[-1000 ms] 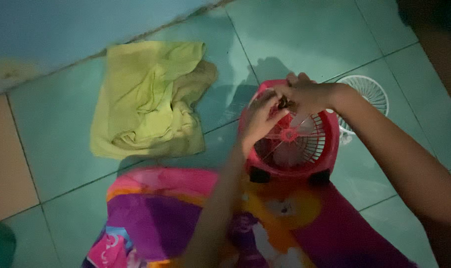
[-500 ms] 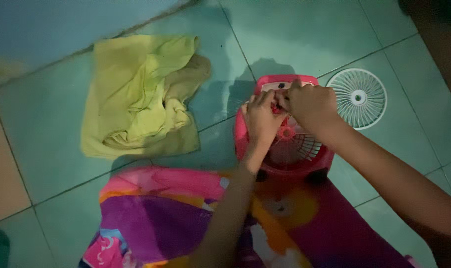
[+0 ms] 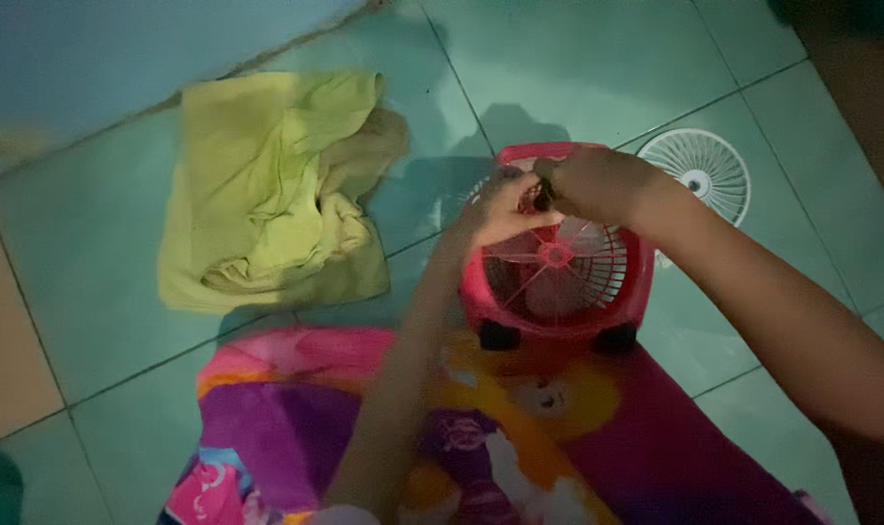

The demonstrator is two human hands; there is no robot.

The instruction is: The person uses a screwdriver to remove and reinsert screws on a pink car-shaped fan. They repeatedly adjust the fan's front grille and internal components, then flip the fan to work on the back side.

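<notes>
Red fan housing [image 3: 558, 282]: small, square, lying face up on the tiled floor [image 3: 578, 58], right of centre in the frame; its spoked grille faces the camera and two dark feet show along its lower edge, which touches the patterned cloth.

Left hand [image 3: 500, 209]: over the housing's upper left rim, fingers pinched together on a small dark part [image 3: 537, 197] at the rim.

Right hand [image 3: 597, 185]: over the upper rim, fingers closed on the same small part, touching the left hand. What the part is cannot be told in the dim light.

White round grille [image 3: 702, 173]: flat on the floor just beside the housing's upper right corner, partly behind the right forearm.

Yellow-green cloth [image 3: 267, 194]: crumpled, upper left of the frame, well apart from the housing, with bare tile between.

Patterned cloth [image 3: 296, 418]: pink, purple and orange, spread across the lower frame beneath both forearms.

Open floor: bare tile above the housing and at lower right. A pale blue wall edge [image 3: 121, 49] runs along the upper left; a tan tile [image 3: 4, 340] lies at the left edge.
</notes>
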